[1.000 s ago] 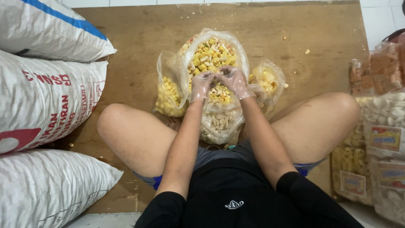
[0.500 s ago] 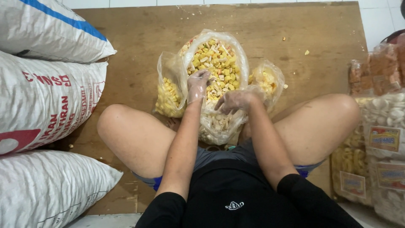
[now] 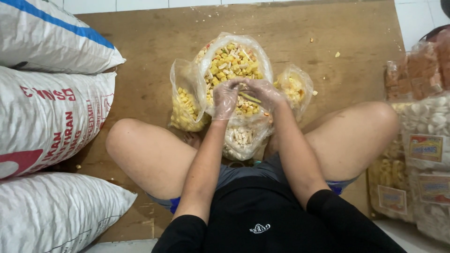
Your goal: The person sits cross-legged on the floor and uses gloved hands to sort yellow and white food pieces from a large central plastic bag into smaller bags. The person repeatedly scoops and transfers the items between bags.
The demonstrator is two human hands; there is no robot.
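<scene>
Between the person's bent knees, on the wooden board (image 3: 140, 51), stands a clear bag of yellow snack pieces (image 3: 233, 63). Both gloved hands, left (image 3: 225, 99) and right (image 3: 263, 92), meet over it, fingers pinching a pale yellow strip (image 3: 249, 97).

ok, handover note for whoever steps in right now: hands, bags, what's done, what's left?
Left hand: in a thin clear glove, at the mouth of the large clear bag of yellow snack cubes.
Right hand: gloved too, beside the left over the same bag, pinching a pale stick-shaped piece.
Smaller bags of yellow snacks sit on the left and right; a bag of pale pieces lies nearer the body.
Done: all four bags hold snacks.
Left: the large bag and the left one gape open, unsealed.
</scene>
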